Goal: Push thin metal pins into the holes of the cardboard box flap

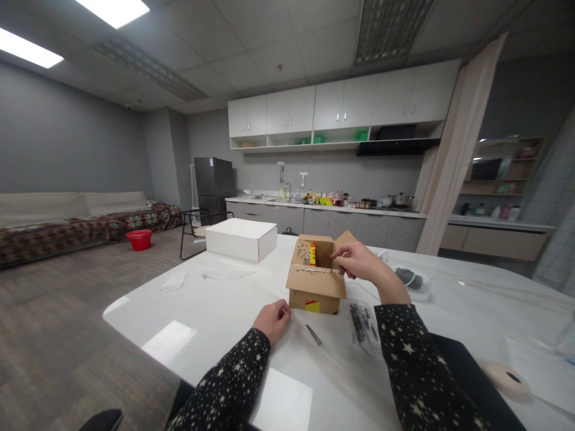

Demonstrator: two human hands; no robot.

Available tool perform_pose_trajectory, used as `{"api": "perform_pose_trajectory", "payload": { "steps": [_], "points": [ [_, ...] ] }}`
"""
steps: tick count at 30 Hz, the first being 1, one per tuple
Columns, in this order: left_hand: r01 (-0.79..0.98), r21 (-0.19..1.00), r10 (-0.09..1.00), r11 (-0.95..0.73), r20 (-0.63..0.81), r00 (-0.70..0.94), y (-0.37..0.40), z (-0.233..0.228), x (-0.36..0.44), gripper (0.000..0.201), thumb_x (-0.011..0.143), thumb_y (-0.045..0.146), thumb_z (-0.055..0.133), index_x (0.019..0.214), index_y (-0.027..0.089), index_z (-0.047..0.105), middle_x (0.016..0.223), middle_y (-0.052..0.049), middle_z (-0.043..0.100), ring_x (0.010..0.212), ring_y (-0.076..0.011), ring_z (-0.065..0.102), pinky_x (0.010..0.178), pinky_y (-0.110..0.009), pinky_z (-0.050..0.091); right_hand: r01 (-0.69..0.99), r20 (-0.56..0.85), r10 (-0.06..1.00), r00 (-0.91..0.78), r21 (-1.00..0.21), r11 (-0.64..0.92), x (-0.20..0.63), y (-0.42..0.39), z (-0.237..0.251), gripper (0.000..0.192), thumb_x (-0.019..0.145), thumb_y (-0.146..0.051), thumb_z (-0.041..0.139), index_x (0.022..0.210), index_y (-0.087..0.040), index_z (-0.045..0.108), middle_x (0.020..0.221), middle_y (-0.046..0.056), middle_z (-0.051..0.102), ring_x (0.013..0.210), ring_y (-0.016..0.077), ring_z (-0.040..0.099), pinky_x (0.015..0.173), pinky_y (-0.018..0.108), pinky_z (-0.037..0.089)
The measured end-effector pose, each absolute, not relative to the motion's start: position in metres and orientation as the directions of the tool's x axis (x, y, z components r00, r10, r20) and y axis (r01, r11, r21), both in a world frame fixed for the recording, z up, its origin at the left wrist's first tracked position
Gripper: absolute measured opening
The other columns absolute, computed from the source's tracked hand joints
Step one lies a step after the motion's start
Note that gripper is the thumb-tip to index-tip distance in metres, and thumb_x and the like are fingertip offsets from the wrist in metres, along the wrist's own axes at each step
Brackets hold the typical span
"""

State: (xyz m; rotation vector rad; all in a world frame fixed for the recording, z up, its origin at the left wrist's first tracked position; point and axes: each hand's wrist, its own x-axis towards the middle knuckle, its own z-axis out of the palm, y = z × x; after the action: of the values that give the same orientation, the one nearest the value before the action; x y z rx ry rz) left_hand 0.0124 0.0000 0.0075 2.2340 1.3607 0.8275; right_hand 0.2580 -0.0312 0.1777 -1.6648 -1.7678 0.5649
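A small open cardboard box point(314, 281) with a yellow and red label stands on the white table point(215, 311). A row of small screws lies along its front flap. My right hand point(357, 260) hovers over the box's right side, fingers pinched together on something too small to make out. My left hand point(272, 320) rests on the table just left of the box, curled into a loose fist. A loose screw point(313, 334) lies on the table between my arms. A clear bag of dark screws point(362, 323) lies right of it.
A closed white box point(241, 239) stands at the table's far side. A clear plastic bag with dark contents point(411, 280) lies right of the cardboard box. A pale computer mouse point(505, 377) sits at the near right. Behind are a kitchen counter, a fridge, a chair and a sofa.
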Motion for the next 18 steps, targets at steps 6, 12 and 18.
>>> {"api": "perform_pose_trajectory", "payload": {
  "steps": [6,12,18],
  "points": [
    [0.652,0.608,0.891,-0.453,0.284,0.355,0.0002,0.0077,0.0134,0.012,0.079,0.017,0.049,0.077,0.018,0.062,0.06,0.003,0.053,0.06,-0.0114,0.047,0.061,-0.022,0.032,0.704,0.145,0.989,0.013,-0.703,0.094,0.2575,-0.0328,0.1783,0.028,0.077,-0.015,0.052,0.101,-0.011,0.065,0.062,0.004,0.066,0.044,0.0086,0.05,0.041,0.018,0.037],
    [0.653,0.604,0.889,-0.457,0.288,0.355,0.0021,0.0038,0.0126,0.012,0.079,0.017,0.05,0.077,0.018,0.061,0.061,0.002,0.055,0.06,-0.0114,0.048,0.061,-0.022,0.033,0.707,0.135,0.991,0.011,-0.702,0.088,0.2552,-0.0359,0.1811,0.026,0.075,-0.013,0.051,0.098,-0.009,0.065,0.06,0.004,0.065,0.042,0.0083,0.049,0.039,0.018,0.036],
    [0.66,0.602,0.893,-0.449,0.283,0.35,-0.0003,0.0069,0.0124,0.013,0.08,0.018,0.049,0.077,0.018,0.062,0.061,0.002,0.055,0.06,-0.0118,0.048,0.061,-0.022,0.033,0.709,0.143,0.99,0.013,-0.699,0.092,0.255,-0.0376,0.1828,0.027,0.075,-0.012,0.05,0.097,-0.01,0.065,0.059,0.004,0.065,0.042,0.0088,0.049,0.038,0.018,0.036]
  ]
}}
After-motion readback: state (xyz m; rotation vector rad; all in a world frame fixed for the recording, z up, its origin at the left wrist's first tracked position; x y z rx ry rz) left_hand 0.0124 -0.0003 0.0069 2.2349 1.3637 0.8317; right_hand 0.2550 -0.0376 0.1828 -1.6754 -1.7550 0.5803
